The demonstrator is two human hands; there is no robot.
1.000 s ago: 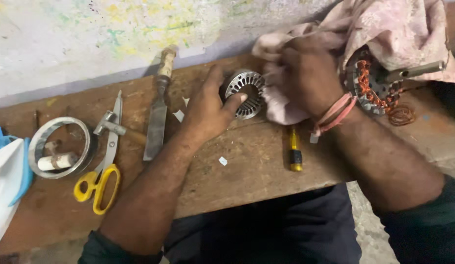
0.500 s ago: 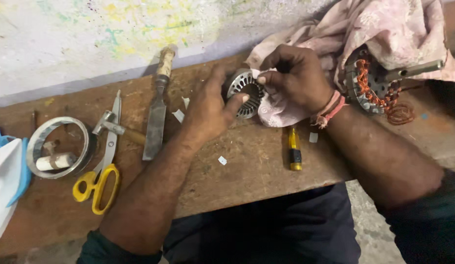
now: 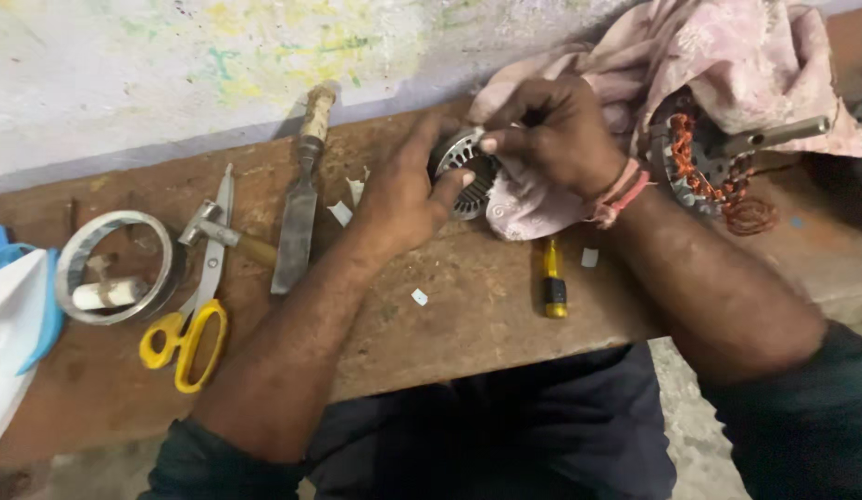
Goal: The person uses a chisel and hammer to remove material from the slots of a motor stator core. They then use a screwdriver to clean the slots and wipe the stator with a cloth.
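Slotted metal core [image 3: 465, 176] between hands (gripped)

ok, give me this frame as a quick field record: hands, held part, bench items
left hand: cups the slotted metal core from its left
right hand: fingers pinch at the core's top edge, pink cloth beneath
bench: wood, worn
left of hands: chisel, yellow-handled scissors, metal ring
near right wrist: small yellow screwdriver
far right: copper-wound stator

Wooden bench [image 3: 468, 315] carries scissors [image 3: 186, 324], chisel [image 3: 299, 208], screwdriver [image 3: 552, 282] (yellow-handled).
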